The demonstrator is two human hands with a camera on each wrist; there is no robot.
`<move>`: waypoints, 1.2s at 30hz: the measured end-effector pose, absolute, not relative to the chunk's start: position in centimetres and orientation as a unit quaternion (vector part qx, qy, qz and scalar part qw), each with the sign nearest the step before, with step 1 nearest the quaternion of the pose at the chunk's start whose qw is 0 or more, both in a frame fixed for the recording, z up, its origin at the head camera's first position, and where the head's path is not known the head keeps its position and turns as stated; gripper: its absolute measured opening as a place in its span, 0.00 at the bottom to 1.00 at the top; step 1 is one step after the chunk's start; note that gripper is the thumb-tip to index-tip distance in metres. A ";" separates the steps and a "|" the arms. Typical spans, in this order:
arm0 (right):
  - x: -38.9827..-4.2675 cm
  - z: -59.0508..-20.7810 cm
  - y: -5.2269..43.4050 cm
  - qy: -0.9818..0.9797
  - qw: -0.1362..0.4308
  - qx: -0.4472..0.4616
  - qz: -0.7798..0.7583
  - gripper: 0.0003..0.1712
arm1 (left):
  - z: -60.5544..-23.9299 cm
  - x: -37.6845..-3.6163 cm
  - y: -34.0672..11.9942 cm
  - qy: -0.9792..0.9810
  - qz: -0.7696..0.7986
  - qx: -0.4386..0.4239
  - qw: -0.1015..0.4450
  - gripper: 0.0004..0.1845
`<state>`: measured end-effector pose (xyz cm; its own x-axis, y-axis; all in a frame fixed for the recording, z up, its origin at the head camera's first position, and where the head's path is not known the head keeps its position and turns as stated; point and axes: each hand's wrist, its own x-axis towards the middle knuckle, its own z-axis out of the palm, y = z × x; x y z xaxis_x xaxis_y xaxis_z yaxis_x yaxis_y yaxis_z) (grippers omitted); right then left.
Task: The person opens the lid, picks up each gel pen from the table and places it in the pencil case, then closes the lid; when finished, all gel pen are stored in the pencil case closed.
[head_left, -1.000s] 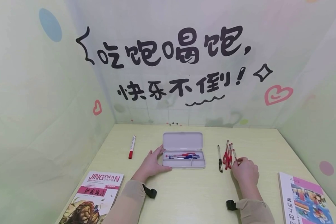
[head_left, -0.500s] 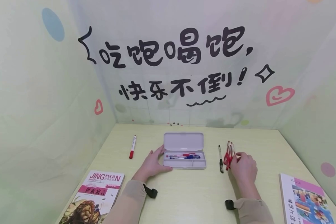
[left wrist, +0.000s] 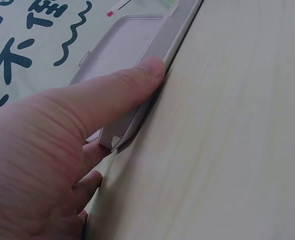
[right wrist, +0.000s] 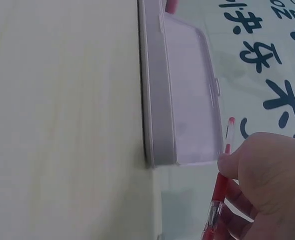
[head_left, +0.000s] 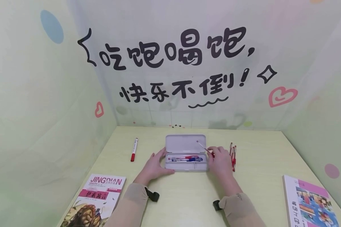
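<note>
A white pencil case (head_left: 187,167) lies open mid-table, its lid (head_left: 185,143) folded back, with red and blue pens (head_left: 184,158) inside. My left hand (head_left: 156,165) grips the case's left end, thumb (left wrist: 117,92) along the front wall of the case (left wrist: 160,80) and fingers round the corner. My right hand (head_left: 220,162) pinches a red pen (head_left: 202,147) and holds it tilted over the case's right end. The right wrist view shows that red pen (right wrist: 221,187) in my right hand (right wrist: 270,185) beside the case (right wrist: 157,100).
Loose red pens (head_left: 233,154) lie just right of my right hand. A red-capped marker (head_left: 134,149) lies left of the case. One book (head_left: 99,198) sits at the front left and another book (head_left: 309,201) at the front right. Decorated walls enclose the table (head_left: 187,195).
My right hand lifted one red pen from the pile on the right and carried it left over the case. It now hides the black pen. The left hand stayed on the case.
</note>
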<state>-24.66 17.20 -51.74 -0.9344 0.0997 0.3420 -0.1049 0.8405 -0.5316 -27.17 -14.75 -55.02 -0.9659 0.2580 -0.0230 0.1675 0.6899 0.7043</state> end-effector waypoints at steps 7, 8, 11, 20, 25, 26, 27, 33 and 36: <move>-25.2 -51.3 14.1 -0.953 0.158 0.068 0.251 0.10 | -55.1 -27.2 -14.8 0.915 0.380 0.127 0.051 0.67; -25.3 -51.4 13.7 -0.954 0.159 0.078 0.242 0.09 | -55.1 -27.1 -14.8 0.914 0.381 0.128 0.050 0.67; -25.5 -51.7 12.8 -0.953 0.171 0.105 0.225 0.07 | -55.1 -27.1 -14.9 0.914 0.382 0.128 0.052 0.67; -25.8 -51.8 10.9 -0.953 0.168 0.150 0.204 0.05 | -55.2 -27.0 -14.9 0.912 0.389 0.115 0.061 0.69; -26.1 -51.7 10.2 -0.960 0.142 0.160 0.180 0.07 | -55.1 -27.1 -14.9 0.912 0.388 0.115 0.058 0.69; -26.2 -51.7 10.1 -0.961 0.139 0.161 0.175 0.08 | -55.1 -27.1 -14.9 0.912 0.388 0.116 0.057 0.69; -26.2 -51.7 10.0 -0.963 0.132 0.161 0.172 0.08 | -55.1 -27.2 -14.9 0.912 0.388 0.117 0.056 0.69; -26.4 -51.9 9.5 -0.969 0.106 0.167 0.146 0.10 | -55.2 -27.1 -14.9 0.912 0.387 0.124 0.054 0.68; -26.3 -51.9 9.4 -0.969 0.099 0.172 0.144 0.10 | -55.0 -27.1 -14.9 0.910 0.391 0.125 0.053 0.68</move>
